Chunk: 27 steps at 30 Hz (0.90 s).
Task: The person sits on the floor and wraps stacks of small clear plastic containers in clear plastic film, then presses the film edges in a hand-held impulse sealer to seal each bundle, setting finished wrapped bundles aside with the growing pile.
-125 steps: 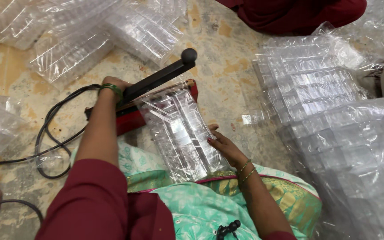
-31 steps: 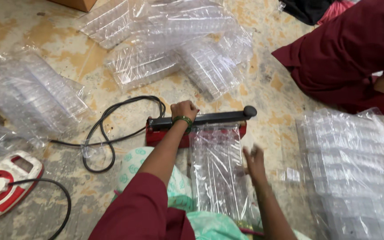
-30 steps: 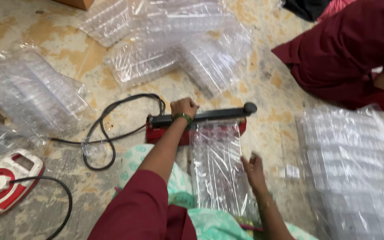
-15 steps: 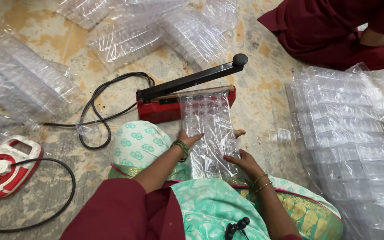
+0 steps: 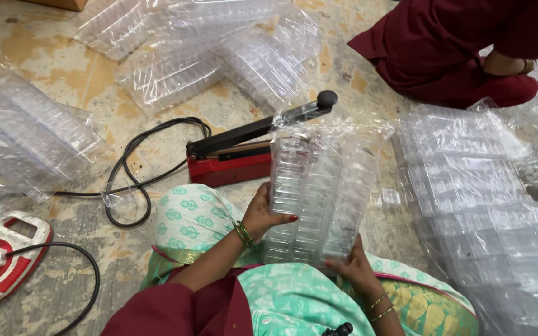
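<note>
I hold a clear plastic bag of stacked transparent trays (image 5: 319,193) upright over my lap. My left hand (image 5: 264,213) grips its left side, thumb on the front. My right hand (image 5: 353,266) supports its bottom right corner. Just beyond the bag lies a red heat sealer (image 5: 235,163) on the floor, its black arm (image 5: 263,126) raised with a round knob at the end. No hand touches the sealer.
Sealed clear tray packs lie in piles at the far side (image 5: 213,56), the left (image 5: 26,134) and the right (image 5: 481,199). A black cable (image 5: 135,168) coils left of the sealer. A red and white cord reel (image 5: 1,255) sits at bottom left. A seated person in maroon (image 5: 462,50) is at top right.
My left hand pressed the sealer arm down, then let it go; the arm sprang up. Both hands have pulled the bag away from the sealer and lifted it toward me.
</note>
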Tool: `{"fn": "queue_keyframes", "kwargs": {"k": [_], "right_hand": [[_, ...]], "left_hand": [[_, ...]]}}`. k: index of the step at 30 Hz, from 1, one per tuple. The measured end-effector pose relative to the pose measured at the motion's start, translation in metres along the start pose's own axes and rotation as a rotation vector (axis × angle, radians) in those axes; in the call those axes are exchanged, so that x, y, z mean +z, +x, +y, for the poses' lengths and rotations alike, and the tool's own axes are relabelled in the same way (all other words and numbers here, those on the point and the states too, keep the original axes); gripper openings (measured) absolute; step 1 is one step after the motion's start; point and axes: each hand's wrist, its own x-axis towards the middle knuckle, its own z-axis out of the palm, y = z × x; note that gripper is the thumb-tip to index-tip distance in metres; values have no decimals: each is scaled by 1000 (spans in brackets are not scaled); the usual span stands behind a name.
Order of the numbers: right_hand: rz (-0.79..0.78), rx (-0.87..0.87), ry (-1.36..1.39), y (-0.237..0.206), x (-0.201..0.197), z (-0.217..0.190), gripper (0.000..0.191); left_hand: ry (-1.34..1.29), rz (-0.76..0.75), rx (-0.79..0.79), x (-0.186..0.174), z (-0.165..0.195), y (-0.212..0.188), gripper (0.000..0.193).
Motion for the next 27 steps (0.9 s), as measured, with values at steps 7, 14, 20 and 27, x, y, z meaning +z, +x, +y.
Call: {"fn": "queue_keyframes", "kwargs": {"k": [7, 14, 20, 27], "right_hand": [[24, -125, 20, 34, 8, -16, 98], [-261, -166, 363, 132, 48, -128, 83], [-302, -56, 469, 286, 143, -251, 46], [-196, -142, 722, 431, 273, -353, 44]], "left_hand": [[-21, -33, 169, -15, 43, 21, 88], [-622, 31, 287, -70, 32, 39, 52], [-155, 108, -32, -82, -13, 50, 36], [-53, -2, -164, -83, -12, 73, 41]]}}
